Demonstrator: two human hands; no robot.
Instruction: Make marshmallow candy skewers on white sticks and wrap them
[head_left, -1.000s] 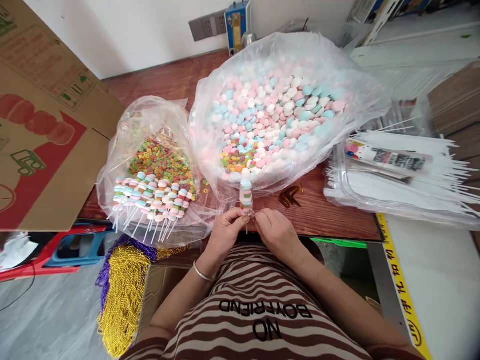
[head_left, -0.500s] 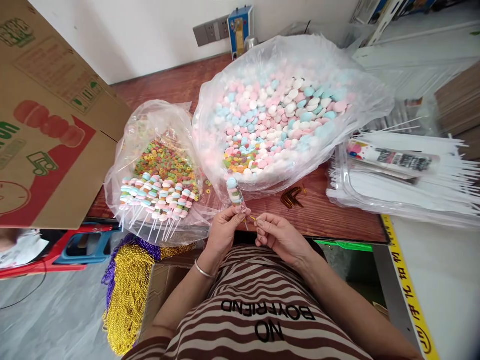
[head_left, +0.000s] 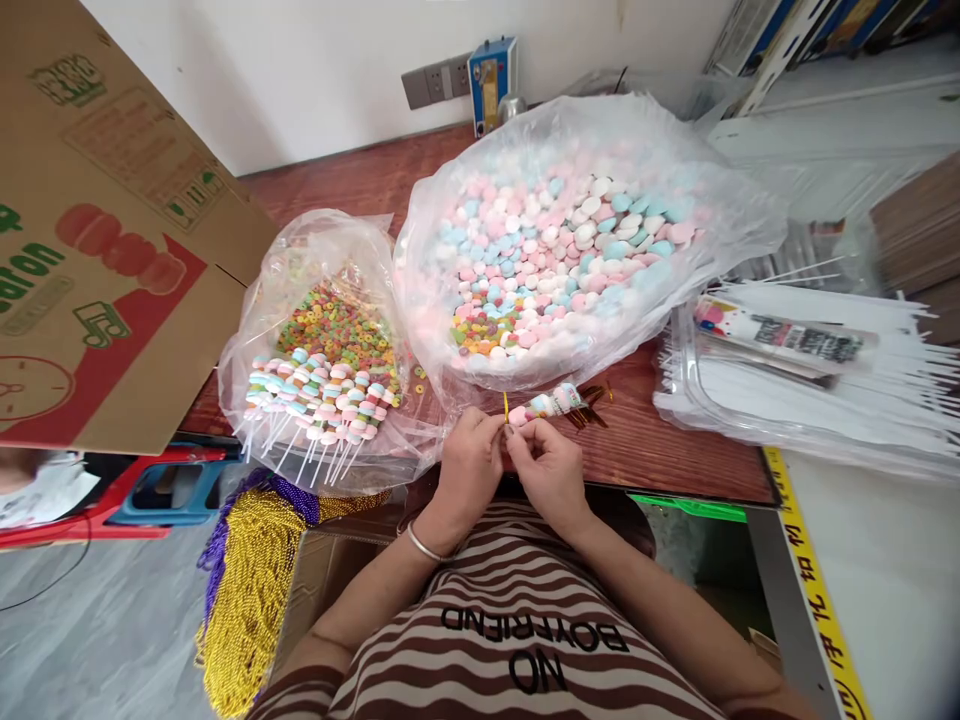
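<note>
A bagged skewer of pink, white and blue candies [head_left: 553, 402] lies slantwise above my knuckles, its top to the right. My left hand [head_left: 471, 455] is closed at its lower end, where the stick is hidden by the fingers. My right hand [head_left: 551, 470] pinches at the same neck, thumb and fingertips meeting my left fingertips. Between them a gold twist tie [head_left: 505, 405] sticks up; its other end is covered. More dark gold ties [head_left: 592, 410] lie on the table just behind the skewer's top.
A big clear bag of pastel candies [head_left: 525, 240] fills the back middle. Left of it, a bag of colourful rings [head_left: 337, 325] carries finished candy skewers [head_left: 322, 395]. White sticks [head_left: 810, 390] lie in a plastic pack at right. A carton [head_left: 112, 260] stands at left; gold beads [head_left: 251, 600] hang below.
The skewer has tipped from upright to nearly lying, top toward the right. My right hand has come left with the tie, and both hands now meet at the skewer's neck.
</note>
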